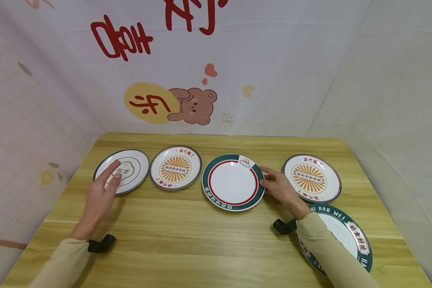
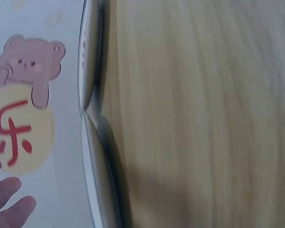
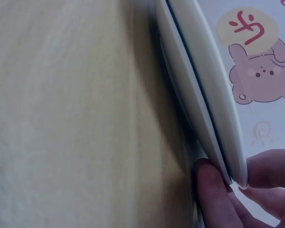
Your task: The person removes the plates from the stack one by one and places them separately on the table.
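My right hand [image 1: 280, 188] pinches the right rim of a white plate with a dark green band [image 1: 234, 182]. In the right wrist view this upper plate [image 3: 211, 71] lies on a second plate [image 3: 187, 90], and both rims are between the thumb and fingers. The left hand [image 1: 102, 192] hovers over a white plate with a thin dark rim [image 1: 138, 174] at the far left, its fingers loosely extended and holding nothing. In the left wrist view its fingertips [image 2: 21, 209] are apart from the plate's edge [image 2: 92, 175].
Plates with an orange sunburst stand between the left and middle plates [image 1: 175, 168] and at the right [image 1: 311, 178]. A larger green-rimmed plate [image 1: 345, 236] lies partly under my right forearm. The wooden table [image 1: 187, 240] ends at a printed cloth wall [image 1: 273, 80].
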{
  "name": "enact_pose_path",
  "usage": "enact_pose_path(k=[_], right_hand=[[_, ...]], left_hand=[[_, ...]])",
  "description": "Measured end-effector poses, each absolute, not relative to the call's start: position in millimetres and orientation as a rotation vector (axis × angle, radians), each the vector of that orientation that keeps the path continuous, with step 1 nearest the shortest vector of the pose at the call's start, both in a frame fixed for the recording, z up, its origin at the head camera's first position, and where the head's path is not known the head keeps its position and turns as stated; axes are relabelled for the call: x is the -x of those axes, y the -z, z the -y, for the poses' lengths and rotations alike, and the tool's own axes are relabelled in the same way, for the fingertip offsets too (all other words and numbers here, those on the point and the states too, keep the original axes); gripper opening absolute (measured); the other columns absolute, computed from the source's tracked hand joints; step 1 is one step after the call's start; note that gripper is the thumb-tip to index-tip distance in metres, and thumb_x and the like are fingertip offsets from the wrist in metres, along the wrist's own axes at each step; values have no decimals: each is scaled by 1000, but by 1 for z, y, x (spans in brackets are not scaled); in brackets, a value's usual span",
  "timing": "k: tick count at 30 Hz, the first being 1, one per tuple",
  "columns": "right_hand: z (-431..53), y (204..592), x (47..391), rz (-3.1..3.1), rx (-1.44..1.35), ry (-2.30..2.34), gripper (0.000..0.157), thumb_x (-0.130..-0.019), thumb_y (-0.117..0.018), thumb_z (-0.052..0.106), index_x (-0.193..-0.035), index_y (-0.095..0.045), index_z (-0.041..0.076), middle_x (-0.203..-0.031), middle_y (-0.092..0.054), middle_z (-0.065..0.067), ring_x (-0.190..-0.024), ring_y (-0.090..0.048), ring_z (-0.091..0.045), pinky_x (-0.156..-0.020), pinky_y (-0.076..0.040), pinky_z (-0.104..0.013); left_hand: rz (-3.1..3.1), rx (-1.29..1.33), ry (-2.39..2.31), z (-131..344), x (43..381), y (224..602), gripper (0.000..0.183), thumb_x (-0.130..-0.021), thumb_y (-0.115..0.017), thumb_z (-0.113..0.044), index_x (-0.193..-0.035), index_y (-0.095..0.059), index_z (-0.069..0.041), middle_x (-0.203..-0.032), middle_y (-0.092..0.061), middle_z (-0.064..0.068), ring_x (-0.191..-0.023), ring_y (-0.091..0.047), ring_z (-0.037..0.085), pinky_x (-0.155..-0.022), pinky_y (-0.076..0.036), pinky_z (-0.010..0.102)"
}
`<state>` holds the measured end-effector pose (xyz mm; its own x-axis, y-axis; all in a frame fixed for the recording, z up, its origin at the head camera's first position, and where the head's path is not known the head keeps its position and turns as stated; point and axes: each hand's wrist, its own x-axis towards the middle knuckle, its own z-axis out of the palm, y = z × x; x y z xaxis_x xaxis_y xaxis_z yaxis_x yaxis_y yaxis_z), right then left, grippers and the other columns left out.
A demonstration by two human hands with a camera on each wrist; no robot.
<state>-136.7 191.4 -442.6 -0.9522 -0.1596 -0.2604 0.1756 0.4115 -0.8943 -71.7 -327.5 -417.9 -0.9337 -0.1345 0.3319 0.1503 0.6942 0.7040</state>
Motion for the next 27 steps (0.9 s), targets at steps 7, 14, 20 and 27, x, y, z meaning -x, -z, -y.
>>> enact_pose_path(k=[7, 14, 20, 27], right_hand=[[-191, 441, 136, -2370, -25, 1541, 56, -104, -59, 8, -157, -43, 6, -137, -56, -30, -109, -66, -29, -90, -61, -34], [-191, 440, 136, -2366, -29, 1548, 55, -104, -59, 8, -158, -43, 7, -137, -56, -30, -110, -66, -29, -90, -61, -34], [-190, 440, 137, -2365, -33, 1545, 56, -104, -59, 8, -158, -43, 7, -137, -56, -30, -109, -66, -29, -89, -61, -34], [-191, 440, 136, -2363, -25, 1549, 56, -104, -60, 8, -158, -43, 7, -136, -56, -30, -109, -66, -30, -88, -62, -33]], left_hand=[[2610, 244, 1036, 310, 71, 417, 53, -107, -55, -26, -154, -47, -2, -163, -36, 21, -152, -28, 40, -126, -23, 37], [2711, 364, 981, 292, 73, 418, 61, -104, -59, -30, -156, -42, -1, -167, -25, 22, -153, -17, 50, -116, -9, 80], [2765, 435, 875, 277, 75, 424, 67, -102, -62, -35, -157, -41, -3, -169, -21, 20, -154, -14, 49, -115, -8, 81], [2797, 513, 775, 262, 74, 428, 69, -99, -64, -37, -157, -42, -6, -169, -23, 20, -155, -15, 46, -117, -8, 79]])
